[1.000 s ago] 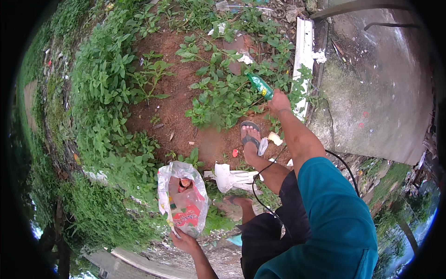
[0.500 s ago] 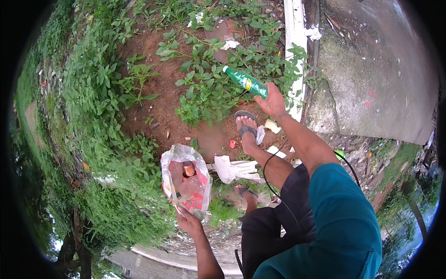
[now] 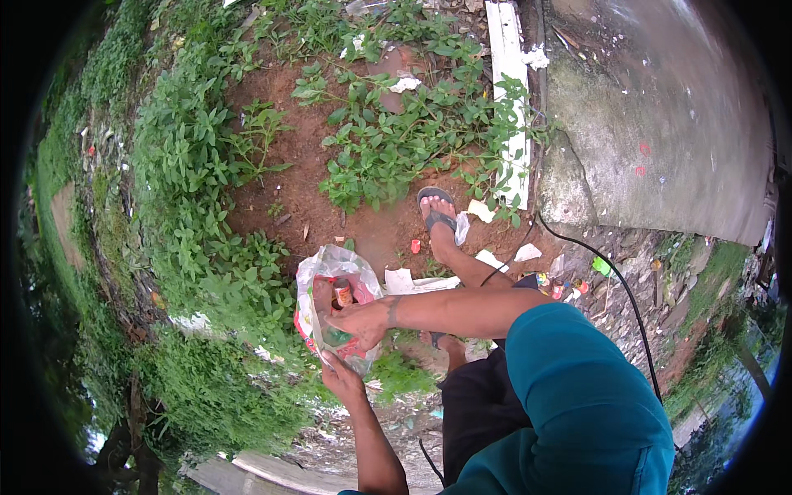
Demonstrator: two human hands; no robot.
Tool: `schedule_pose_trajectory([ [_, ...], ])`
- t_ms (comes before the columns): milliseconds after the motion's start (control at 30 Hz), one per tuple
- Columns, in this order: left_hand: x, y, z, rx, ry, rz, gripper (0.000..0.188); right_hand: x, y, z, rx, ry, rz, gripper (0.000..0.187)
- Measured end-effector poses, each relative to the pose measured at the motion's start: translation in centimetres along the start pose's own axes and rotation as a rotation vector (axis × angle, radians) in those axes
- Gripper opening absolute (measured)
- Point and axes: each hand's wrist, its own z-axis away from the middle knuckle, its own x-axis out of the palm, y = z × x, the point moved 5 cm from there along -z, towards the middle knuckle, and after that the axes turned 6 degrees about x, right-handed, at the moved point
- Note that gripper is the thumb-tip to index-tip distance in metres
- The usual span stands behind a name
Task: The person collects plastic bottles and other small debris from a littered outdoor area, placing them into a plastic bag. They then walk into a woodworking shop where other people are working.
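My left hand (image 3: 341, 379) is closed on the near rim of a clear plastic bag with red and white print (image 3: 363, 272), holding its mouth up. My right hand (image 3: 365, 322) reaches across from the right into the mouth of the bag. Under its fingers shows part of a green plastic bottle (image 3: 336, 335); the rest of it is hidden by the hand and the bag. Another bottle, brown with an orange label (image 3: 342, 293), lies inside the bag beside my fingers.
Leafy plants (image 3: 371, 148) grow over reddish soil. A white beam (image 3: 513, 107) borders a concrete slab (image 3: 660, 124). Close to my sandalled foot (image 3: 437, 210) lie a red cap (image 3: 416, 246) and pale scraps. A black cable (image 3: 631, 297) hangs at my right side.
My right hand has swung from above the plants, down and left into the bag, bringing the green bottle with it. My left hand still holds the bag, which has shifted slightly right.
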Motion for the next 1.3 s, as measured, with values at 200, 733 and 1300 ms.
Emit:
schedule_pose_trajectory([
  [200, -1.9, -1.9, 0.3, -0.126, 0.150, 0.043, 0.078, -16.6, 15.9, 1.6, 0.416, 0.897, -0.179, 0.013],
  [733, 0.7, -4.8, 0.6, 0.075, 0.068, 0.160, 0.056, -25.3, 20.4, 8.9, 1.050, 1.002, 0.245, 0.036],
  [1300, -15.9, -19.3, 8.0, 0.478, 0.570, -1.189, 0.042, -16.5, 2.1, 8.4, 1.113, 0.769, -0.481, 0.035],
])
